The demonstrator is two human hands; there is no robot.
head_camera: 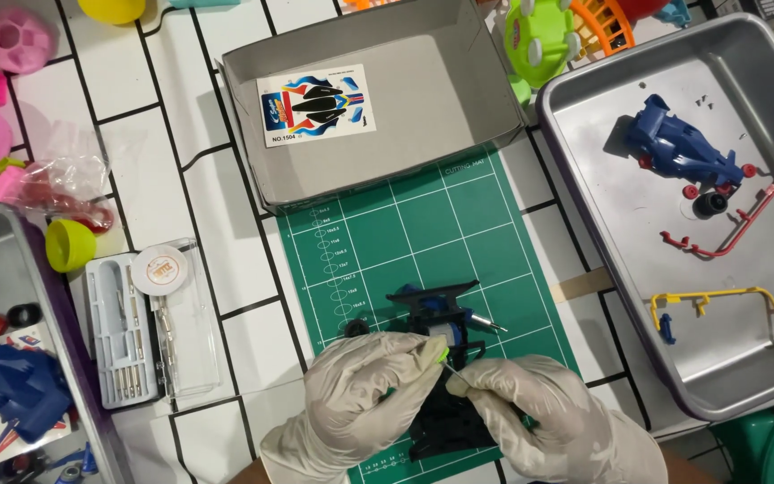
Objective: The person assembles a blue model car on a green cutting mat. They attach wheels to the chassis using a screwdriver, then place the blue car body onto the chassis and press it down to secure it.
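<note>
Both gloved hands pinching: left hand [360, 390] and right hand [539, 417] close on small green part [442, 357] above black chassis [445, 358], mid green cutting mat [432, 242]. Advice: steady wrists on mat, seat part squarely, light pressure.

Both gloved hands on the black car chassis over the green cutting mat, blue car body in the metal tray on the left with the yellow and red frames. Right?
Not quite. The head view shows the blue car body in the metal tray on the right, with the yellow frame and red frame. Left hand and right hand work the black chassis over the green mat.
</note>
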